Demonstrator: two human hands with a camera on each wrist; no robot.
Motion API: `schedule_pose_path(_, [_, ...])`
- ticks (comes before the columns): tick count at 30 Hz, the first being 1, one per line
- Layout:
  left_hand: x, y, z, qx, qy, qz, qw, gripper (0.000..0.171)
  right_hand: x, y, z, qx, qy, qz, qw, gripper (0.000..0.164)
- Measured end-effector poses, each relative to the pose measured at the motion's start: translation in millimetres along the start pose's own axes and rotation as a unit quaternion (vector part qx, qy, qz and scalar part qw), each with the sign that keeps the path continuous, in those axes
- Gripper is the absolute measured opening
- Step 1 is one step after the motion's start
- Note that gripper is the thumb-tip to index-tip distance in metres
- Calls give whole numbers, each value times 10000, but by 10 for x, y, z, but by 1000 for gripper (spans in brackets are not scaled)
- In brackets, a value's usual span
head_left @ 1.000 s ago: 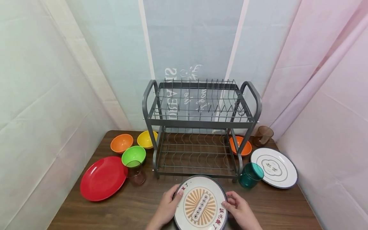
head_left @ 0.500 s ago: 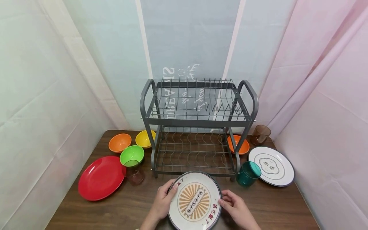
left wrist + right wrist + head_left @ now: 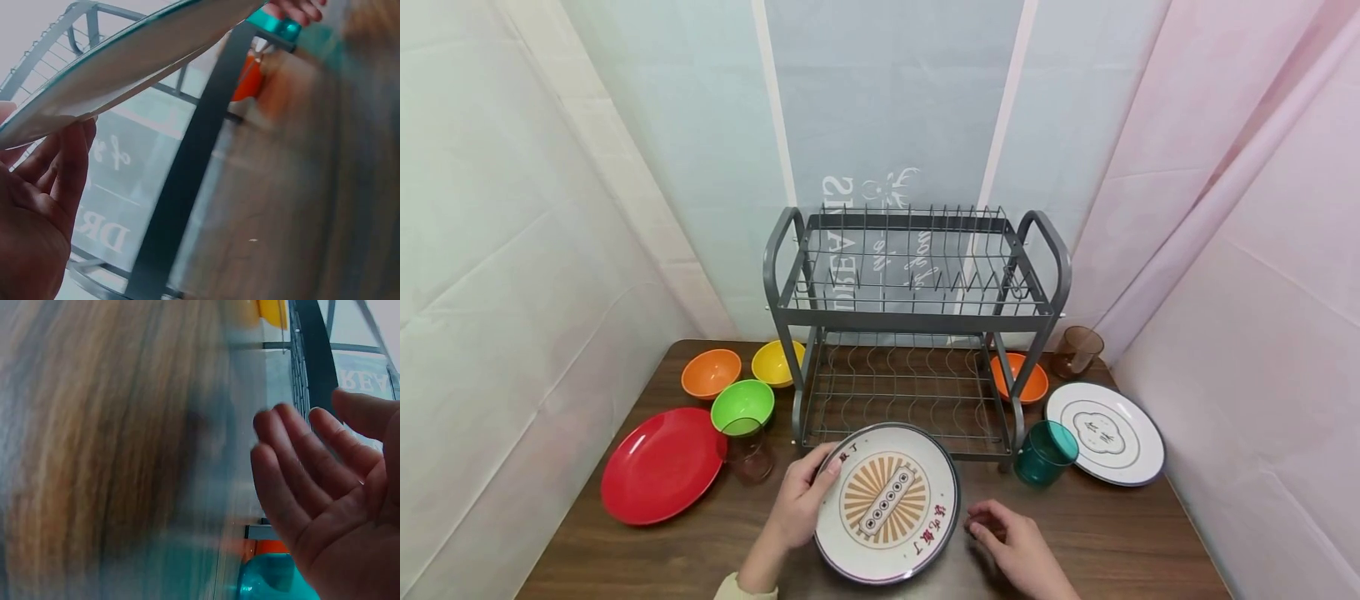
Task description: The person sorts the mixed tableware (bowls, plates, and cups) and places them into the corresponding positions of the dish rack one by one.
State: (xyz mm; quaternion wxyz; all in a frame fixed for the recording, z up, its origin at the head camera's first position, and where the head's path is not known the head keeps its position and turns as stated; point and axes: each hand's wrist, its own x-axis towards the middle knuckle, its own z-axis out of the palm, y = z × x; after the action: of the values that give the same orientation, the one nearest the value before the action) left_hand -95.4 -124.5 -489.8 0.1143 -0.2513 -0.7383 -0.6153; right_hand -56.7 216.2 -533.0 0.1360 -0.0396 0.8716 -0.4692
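A white plate (image 3: 887,504) with a dark rim, an orange sunburst and red lettering is held up in front of the dish rack (image 3: 917,321). My left hand (image 3: 801,500) pinches its left edge, thumb on the face and fingers beneath. From the left wrist view, the plate's pale underside (image 3: 125,81) rests over the fingers of that hand (image 3: 47,194). My right hand (image 3: 1015,546) is just off the plate's right edge with nothing in it. The right wrist view shows that hand (image 3: 325,475) with fingers relaxed and palm bare.
To the left are a red plate (image 3: 662,467), orange (image 3: 711,373), yellow (image 3: 777,363) and green (image 3: 742,404) bowls, and a brownish glass (image 3: 750,454). At right stand a teal glass (image 3: 1045,454), a white plate (image 3: 1135,442), another orange bowl (image 3: 1030,383) and a brown glass (image 3: 1077,350).
The sunburst plate has moved left and toward the rack with my left hand. My right hand has let go of its right edge, leaving a gap between them.
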Motion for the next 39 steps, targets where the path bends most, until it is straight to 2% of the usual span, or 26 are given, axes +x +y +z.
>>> schedule_pose_path(4, [110, 76, -115, -228, -190, 34, 9996, 28, 19, 22, 19, -836, 112, -89, 9964, 16])
schedule_pose_path(8, [190, 208, -211, -557, -279, -44, 9980, 28, 20, 43, 48, -1576, 162, -231, 9871, 17])
schedule_pose_path(12, [264, 365, -292, -819, -270, -67, 9963, 29, -3, 43, 82, -1980, 161, -331, 9795, 20])
schedule_pose_path(16, [374, 504, -389, -854, -170, 167, 9961, 29, -15, 40, 105, -2078, 209, -408, 9771, 19])
schedule_pose_path(22, [530, 683, -540, -1239, -31, 563, 9907, 35, -7, 57, 112, -2111, 259, -407, 9763, 18])
schedule_pose_path(28, [697, 889, -632, -1670, 207, 1336, 9767, 43, -1, 48, 125, -2098, 267, -493, 9761, 16])
schedule_pose_path(30, [753, 958, -652, -1727, 353, 1561, 9719, 41, -5, 43, 132, -1948, 233, -494, 9793, 16])
schedule_pose_path(35, [876, 1116, -710, -1766, 803, 1847, 9635, 36, -15, 33, 152, -1373, 125, -407, 9896, 21])
schedule_pose_path(39, [986, 1209, -813, -2078, 1071, 2119, 9489, 32, -4, 10, 171, -831, 45, -271, 9962, 28])
